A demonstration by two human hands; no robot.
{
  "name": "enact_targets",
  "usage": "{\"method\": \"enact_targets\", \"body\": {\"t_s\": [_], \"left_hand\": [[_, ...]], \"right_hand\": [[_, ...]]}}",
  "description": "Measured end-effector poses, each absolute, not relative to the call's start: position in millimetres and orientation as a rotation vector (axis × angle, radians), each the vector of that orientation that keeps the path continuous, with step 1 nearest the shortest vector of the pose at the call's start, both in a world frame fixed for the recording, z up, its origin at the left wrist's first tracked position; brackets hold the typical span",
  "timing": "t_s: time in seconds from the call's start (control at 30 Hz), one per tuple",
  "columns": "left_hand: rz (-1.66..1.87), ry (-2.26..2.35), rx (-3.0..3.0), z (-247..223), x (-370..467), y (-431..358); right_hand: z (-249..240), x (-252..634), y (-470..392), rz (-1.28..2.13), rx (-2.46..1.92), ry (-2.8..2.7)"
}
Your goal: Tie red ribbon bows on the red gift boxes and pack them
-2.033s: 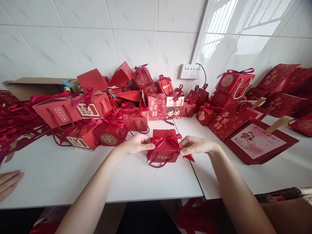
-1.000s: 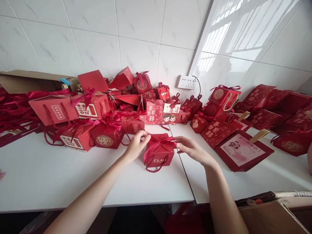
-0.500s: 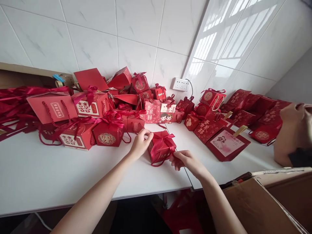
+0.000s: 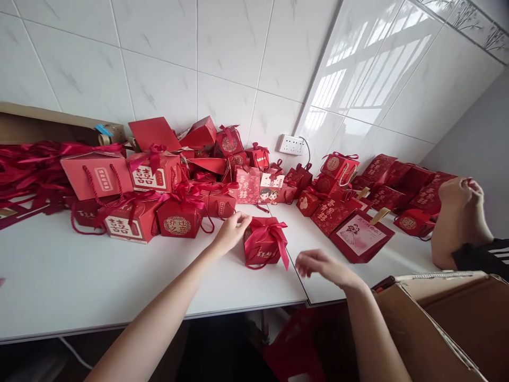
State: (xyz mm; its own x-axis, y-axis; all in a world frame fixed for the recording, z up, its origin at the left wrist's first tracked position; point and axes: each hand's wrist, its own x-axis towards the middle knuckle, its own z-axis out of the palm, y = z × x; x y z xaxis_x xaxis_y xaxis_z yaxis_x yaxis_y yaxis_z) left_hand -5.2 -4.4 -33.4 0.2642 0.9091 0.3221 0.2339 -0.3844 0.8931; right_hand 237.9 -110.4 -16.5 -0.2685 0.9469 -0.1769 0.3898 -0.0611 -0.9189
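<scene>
A small red gift box with rope handles stands upright on the white table in front of me. A dark red satin ribbon is tied in a bow over its top, one tail hanging down the right side. At the box's upper left corner is my left hand, its thumb and fingers pinched together at the ribbon's edge; the pinched bit is mostly hidden. My right hand hovers to the right of the box, apart from it, fingers loosely bent and holding nothing.
Finished-looking red boxes crowd the table's left and back, beside a heap of ribbons. More boxes stand at right. A cardboard carton is at lower right. Another person's arm rests at the right edge.
My right hand has let go of the ribbon tail and moved right, away from the box. The tail now hangs free. My left hand stays at the box's left corner.
</scene>
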Motion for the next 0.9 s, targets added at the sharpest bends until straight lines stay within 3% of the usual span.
{"method": "enact_targets", "body": {"t_s": [0.13,0.3,0.5,0.63,0.8,0.9], "left_hand": [[1.082,1.168,1.808,-19.9,-19.0,-13.0],[0.623,1.128,1.870,-13.5,-38.3,-38.0],[0.693,0.984,1.856,-25.2,-38.1,-61.2],[0.416,0.962,1.881,-28.8,-49.5,-56.1],[0.877,1.192,1.648,-13.5,-48.6,-42.5],[0.896,1.219,1.842,-3.6,-30.5,-56.0]], "right_hand": [[-17.0,234.9,-100.1,0.951,-1.283,-1.396],[-36.5,217.7,-70.2,1.051,-1.182,-1.576],[-52.8,213.0,-49.0,1.266,-0.969,-1.607],[-52.1,214.3,-55.2,1.148,-1.032,-1.663],[-51.0,205.9,-80.4,0.961,-1.049,-1.637],[-47.4,200.3,-103.9,0.840,-1.059,-1.628]]}}
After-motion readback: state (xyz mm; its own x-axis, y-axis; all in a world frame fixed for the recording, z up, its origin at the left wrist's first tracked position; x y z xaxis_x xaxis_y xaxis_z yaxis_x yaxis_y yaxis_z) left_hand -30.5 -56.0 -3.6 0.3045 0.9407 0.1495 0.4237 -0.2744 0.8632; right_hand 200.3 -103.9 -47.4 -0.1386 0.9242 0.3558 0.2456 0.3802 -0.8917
